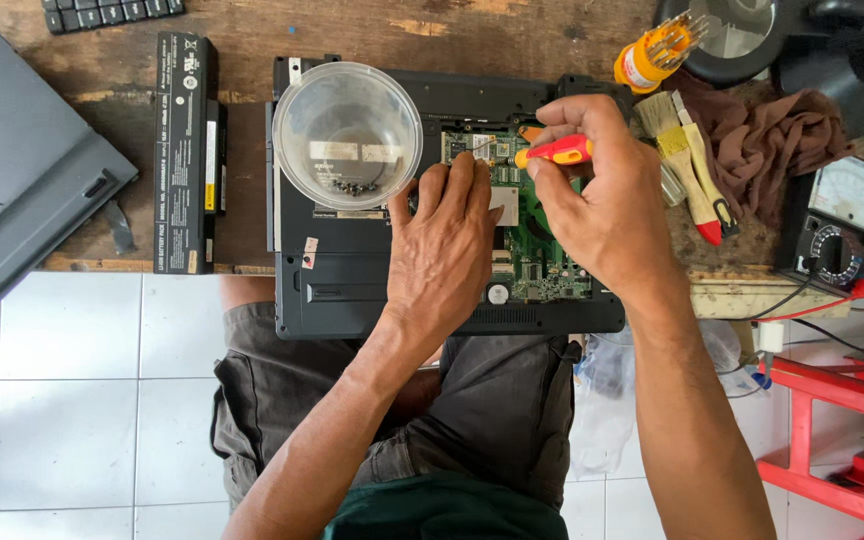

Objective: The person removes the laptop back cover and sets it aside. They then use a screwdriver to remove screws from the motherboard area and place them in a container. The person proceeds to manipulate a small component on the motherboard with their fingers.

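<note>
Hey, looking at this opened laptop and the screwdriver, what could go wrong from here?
1. The right hand holds the small red-and-yellow screwdriver over the exposed green circuit board; a slip might scratch it.
2. The clear round plastic bowl of small dark screws rests on the black laptop base beside the left hand; a nudge could spill them.

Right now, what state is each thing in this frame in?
laptop: bottom up, cover off, green board exposed.
clear bowl: upright on the laptop, small dark screws inside.
screwdriver: gripped in right hand, tip on the board.
left hand: flat on the laptop, holding nothing.
battery pack: removed, lying on the table.
paintbrushes: lying unused.
</note>
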